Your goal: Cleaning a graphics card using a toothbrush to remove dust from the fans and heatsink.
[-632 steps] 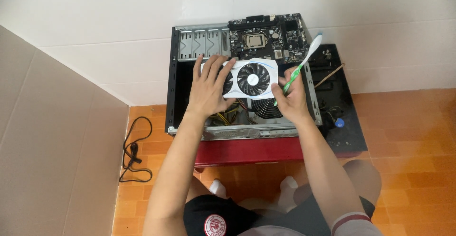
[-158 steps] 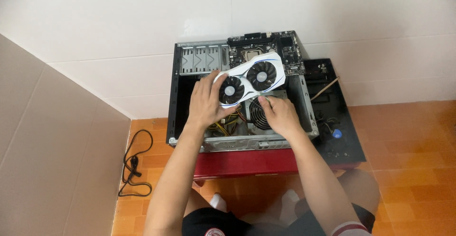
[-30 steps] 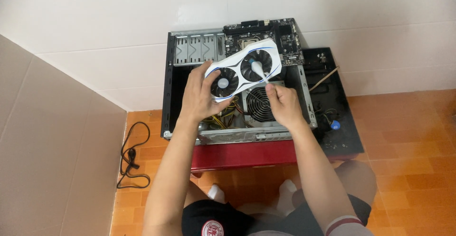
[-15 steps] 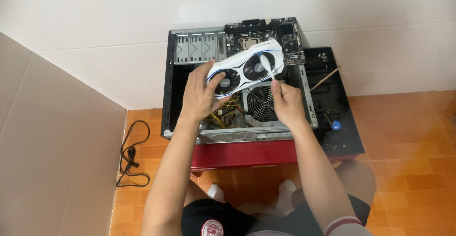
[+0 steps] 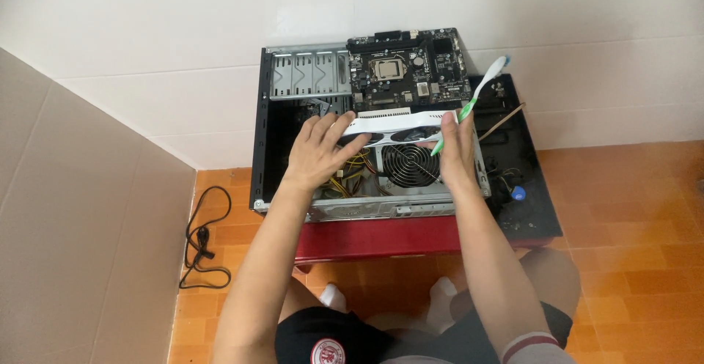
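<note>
While both hands' fingers (image 5: 334, 131) clasp the graphics card (image 5: 400, 123) (edge-on), its fans hide.

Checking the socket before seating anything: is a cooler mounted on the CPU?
No, the CPU socket on the motherboard sits bare, with no cooler over it.

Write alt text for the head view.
Both hands, left hand and right hand, hold a white graphics card edge-up over an open computer case on a red stool; the right also grips a green-white toothbrush.
</note>
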